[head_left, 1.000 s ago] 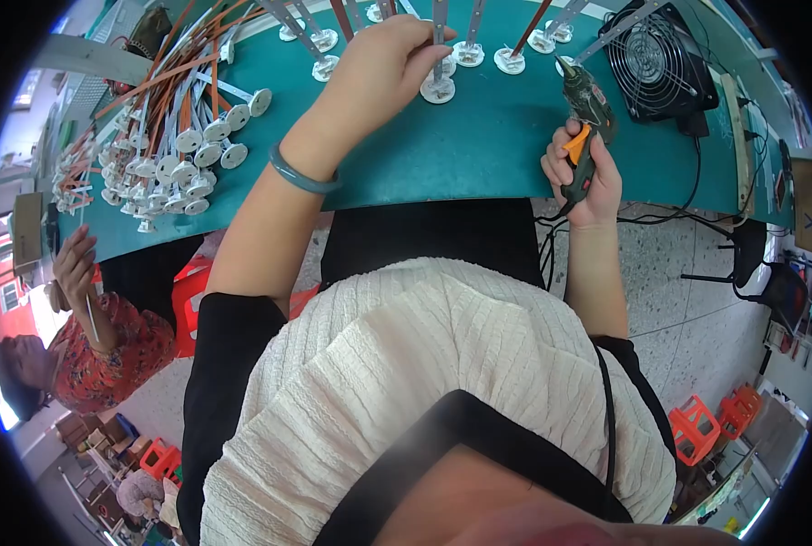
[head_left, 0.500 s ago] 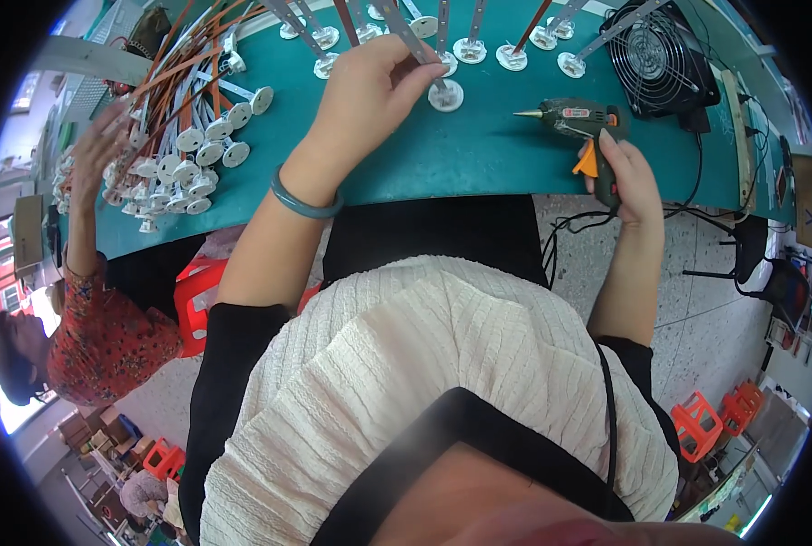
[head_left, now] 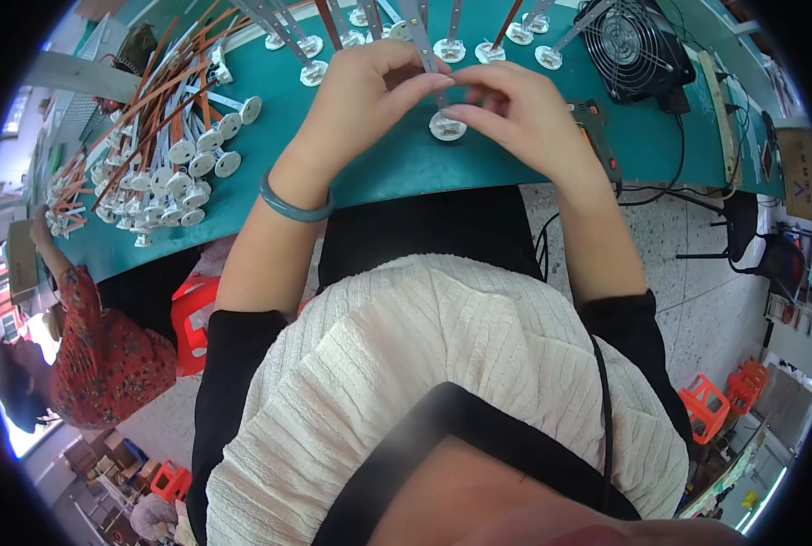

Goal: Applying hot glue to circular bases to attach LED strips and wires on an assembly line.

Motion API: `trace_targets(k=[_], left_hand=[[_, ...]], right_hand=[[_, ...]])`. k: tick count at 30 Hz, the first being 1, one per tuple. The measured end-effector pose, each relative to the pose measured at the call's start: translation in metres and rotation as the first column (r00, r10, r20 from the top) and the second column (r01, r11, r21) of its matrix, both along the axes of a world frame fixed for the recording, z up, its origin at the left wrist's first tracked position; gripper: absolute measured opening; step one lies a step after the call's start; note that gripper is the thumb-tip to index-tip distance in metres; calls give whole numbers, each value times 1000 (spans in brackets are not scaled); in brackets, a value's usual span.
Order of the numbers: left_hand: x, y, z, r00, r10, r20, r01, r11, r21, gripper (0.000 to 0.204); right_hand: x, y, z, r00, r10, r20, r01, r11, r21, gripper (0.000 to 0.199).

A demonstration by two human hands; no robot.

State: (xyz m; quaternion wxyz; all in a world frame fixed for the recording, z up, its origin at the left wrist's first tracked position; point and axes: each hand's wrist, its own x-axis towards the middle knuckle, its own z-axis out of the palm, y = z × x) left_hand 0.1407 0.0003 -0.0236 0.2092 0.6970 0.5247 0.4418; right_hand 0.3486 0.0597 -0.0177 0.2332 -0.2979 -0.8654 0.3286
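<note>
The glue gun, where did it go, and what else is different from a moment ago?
The right hand let go of the glue gun, which now lies on the teal table beside it. That hand moved left to join the left hand, and both sets of fingers now pinch the white round-based piece. The fan and the pile of finished pieces stayed put.

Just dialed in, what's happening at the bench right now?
A person at a teal table has both hands on one small part: a round white base with a thin strip standing up from it. The left hand and right hand pinch the strip. A glue gun lies beside the right hand, and a fan stands behind it.
</note>
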Motion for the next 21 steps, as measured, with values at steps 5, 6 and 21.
trace_targets(k=[5,6,21], left_hand=[[-16,-11,-9,969,-15,245,27,999,-44,28],[-25,-17,-7,825,-158,542,193,981,-8,34],[-33,-46,-19,753,113,649,-41,991,-124,26]], right_hand=[[-22,10,-15,962,75,-261,-122,977,-172,15],[-24,10,-13,955,72,-288,-141,964,-225,13],[-14,-3,-8,936,-89,-339,-41,933,-358,12]])
